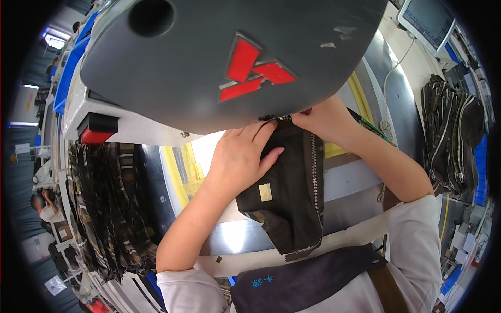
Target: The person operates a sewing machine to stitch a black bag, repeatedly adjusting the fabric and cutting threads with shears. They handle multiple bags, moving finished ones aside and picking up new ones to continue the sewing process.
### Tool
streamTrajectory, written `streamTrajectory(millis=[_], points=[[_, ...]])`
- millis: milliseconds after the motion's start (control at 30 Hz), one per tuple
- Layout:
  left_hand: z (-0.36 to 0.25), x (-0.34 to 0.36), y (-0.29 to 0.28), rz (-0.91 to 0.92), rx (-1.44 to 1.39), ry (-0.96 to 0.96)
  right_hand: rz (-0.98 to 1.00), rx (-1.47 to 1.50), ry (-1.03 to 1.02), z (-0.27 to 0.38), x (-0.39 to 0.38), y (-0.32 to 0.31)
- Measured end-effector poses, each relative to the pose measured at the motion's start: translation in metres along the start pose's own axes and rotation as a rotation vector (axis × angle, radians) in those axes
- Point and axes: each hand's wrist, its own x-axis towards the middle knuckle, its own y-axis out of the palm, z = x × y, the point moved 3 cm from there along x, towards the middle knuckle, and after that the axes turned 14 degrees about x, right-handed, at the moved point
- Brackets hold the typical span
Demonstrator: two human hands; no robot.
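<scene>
A dark fabric garment piece [292,172] lies below the grey sewing machine head [182,83], its lower end hanging toward me. A metal zipper [314,172] runs down its right side, and a small pale yellow patch [265,192] sits on its left part. My left hand [240,156] rests flat on the fabric's left edge, thumb spread, fingertips close to the machine head's lower rim. At the piece's upper right, my right hand [323,122] is closed on the fabric beside the zipper's upper end. The machine head partly hides those fingers and the needle area.
Plaid fabric pieces [107,208] hang in a pile on the left. Dark zippered pieces [453,135] are stacked on the right. Yellow tape strips [180,175] mark the metal worktop. A screen [428,23] stands at the upper right, with a cord [389,78] below it.
</scene>
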Motion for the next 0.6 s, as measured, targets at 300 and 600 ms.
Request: streamTrajectory(millis=[300, 600], points=[[0.0032, -0.0011, 0.0004, 0.029, -0.015, 0.001, -0.008, -0.033, -0.061, -0.0009, -0.0011, 0.0023], [0.0058, -0.0032, -0.0007, 0.038, -0.041, -0.013, -0.014, 0.001, -0.058, 0.0011, -0.0021, 0.0037]])
